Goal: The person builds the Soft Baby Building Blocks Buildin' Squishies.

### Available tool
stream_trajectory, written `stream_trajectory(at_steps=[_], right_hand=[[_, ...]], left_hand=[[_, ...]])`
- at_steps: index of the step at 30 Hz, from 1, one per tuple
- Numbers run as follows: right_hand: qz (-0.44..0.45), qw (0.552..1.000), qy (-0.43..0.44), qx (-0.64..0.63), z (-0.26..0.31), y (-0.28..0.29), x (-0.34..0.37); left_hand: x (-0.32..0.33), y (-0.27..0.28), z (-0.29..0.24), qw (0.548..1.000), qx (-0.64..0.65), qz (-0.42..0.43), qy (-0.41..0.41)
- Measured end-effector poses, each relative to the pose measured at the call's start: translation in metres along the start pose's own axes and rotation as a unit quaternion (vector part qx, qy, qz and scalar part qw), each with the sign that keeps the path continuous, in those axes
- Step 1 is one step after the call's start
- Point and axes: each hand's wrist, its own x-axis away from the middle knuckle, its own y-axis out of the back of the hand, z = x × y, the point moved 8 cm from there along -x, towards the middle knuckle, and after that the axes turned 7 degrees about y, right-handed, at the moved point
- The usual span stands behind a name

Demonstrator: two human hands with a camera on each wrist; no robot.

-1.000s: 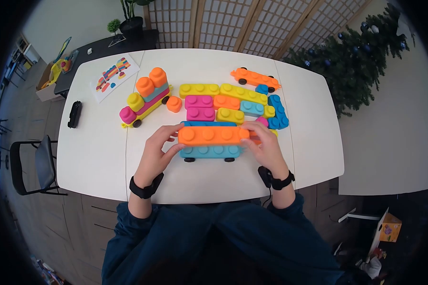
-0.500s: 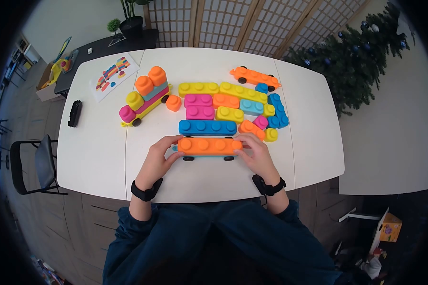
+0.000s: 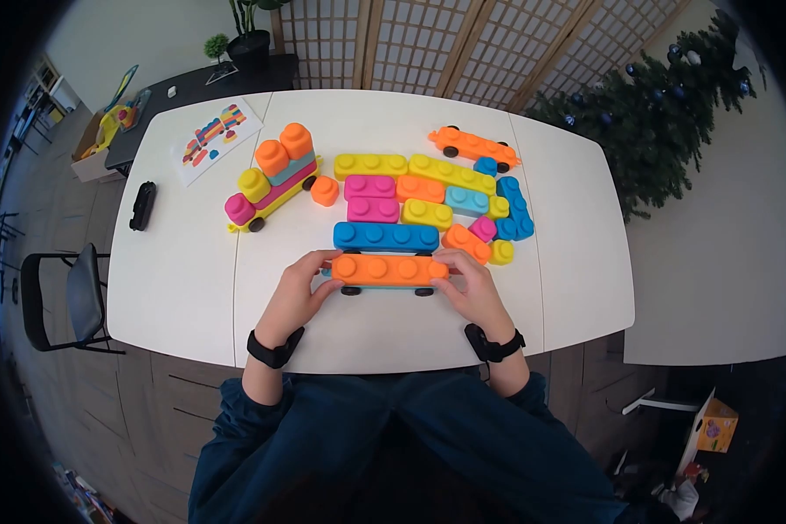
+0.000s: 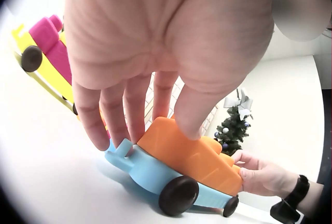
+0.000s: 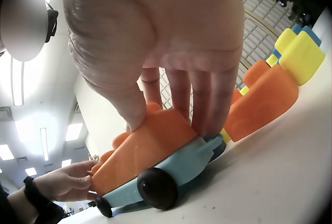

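Observation:
A long orange block point(image 3: 390, 271) with a row of studs lies on top of a light-blue wheeled base point(image 4: 150, 174) with black wheels. My left hand point(image 3: 295, 297) grips the block's left end between thumb and fingers. At the other end my right hand point(image 3: 473, 293) pinches the block the same way. In both wrist views the block sits down along the base, whose wheels are on the white table. Just beyond it lies a long blue block point(image 3: 386, 237).
Several loose blocks lie beyond, among them a yellow block point(image 3: 371, 166) and a pink block point(image 3: 373, 210). An assembled yellow wheeled car point(image 3: 275, 205) stands at left, near a printed picture sheet point(image 3: 218, 138). An orange wheeled base point(image 3: 473, 147) is at the back right.
Both hands have brought the orange block toward the body and down onto the light-blue base. Over the last half second the hands have hardly moved.

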Motion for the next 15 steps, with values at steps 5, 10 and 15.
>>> stream_trajectory(at_steps=[5, 10, 15], right_hand=[[0.02, 0.999, -0.035, -0.005, -0.005, -0.001, 0.001], [0.002, 1.0, -0.014, -0.002, -0.004, 0.0, 0.001], [0.003, 1.0, -0.016, 0.003, -0.008, 0.001, 0.003]], left_hand=[[0.0, -0.002, 0.0, 1.0, -0.003, -0.003, -0.001], [0.0, -0.002, -0.002, 1.0, -0.011, -0.004, 0.004], [0.0, -0.001, -0.011, 0.997, -0.065, -0.024, -0.025]])
